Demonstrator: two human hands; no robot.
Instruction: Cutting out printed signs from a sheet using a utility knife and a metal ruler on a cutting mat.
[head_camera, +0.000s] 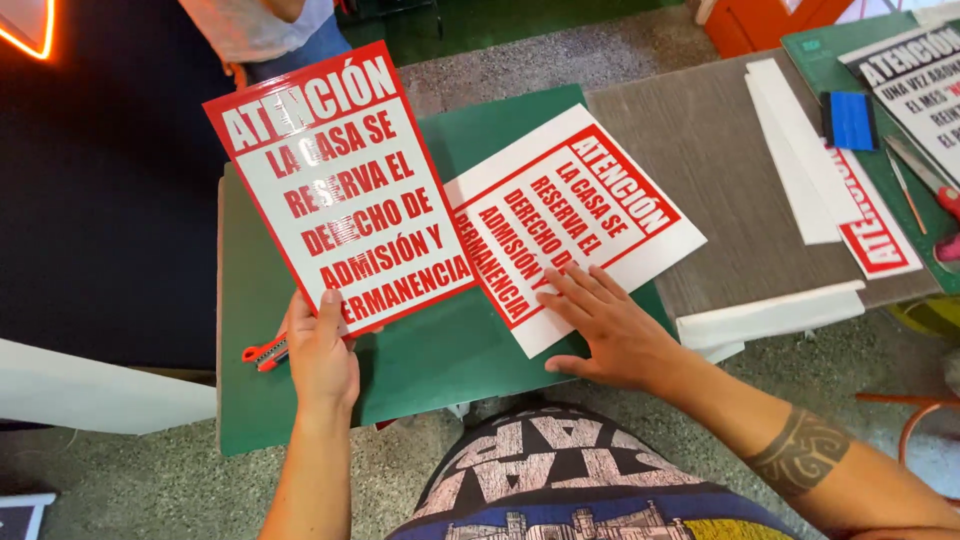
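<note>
A glossy red-and-white rectangular printed sign panel (340, 185) is held up off the green cutting mat (420, 370), tilted toward the camera, by the left hand (322, 355). The left hand is closed on the panel's lower edge, thumb on the front face, fingers behind. Glare shows on the surface, so it is judged slick, prob. laminated or vinyl-faced. The panel stays flat with one-handed support at the edge, so it is judged stiff and light, approx. like thin plastic or foam board; exact material cannot be told.

A second white sheet with the same red printed sign (575, 225) lies flat on the mat, just beside and partly under the raised panel's right edge. The right hand (605, 325) rests open on it, palm down, fingers spread over its lower corner, nothing gripped. With its wide white margin it looks thin, poss. a sticker w/ backing; it is judged floppy and easily creased, so it is best pinned flat or lifted by two edges, not one corner.

An orange utility knife (265, 352) lies on the mat, touching or just below the left hand. Further right on the grey counter (720, 170): white strips (790, 150), a blue squeegee (852, 120), another sign piece (878, 225). Another person's torso is seen at top.
</note>
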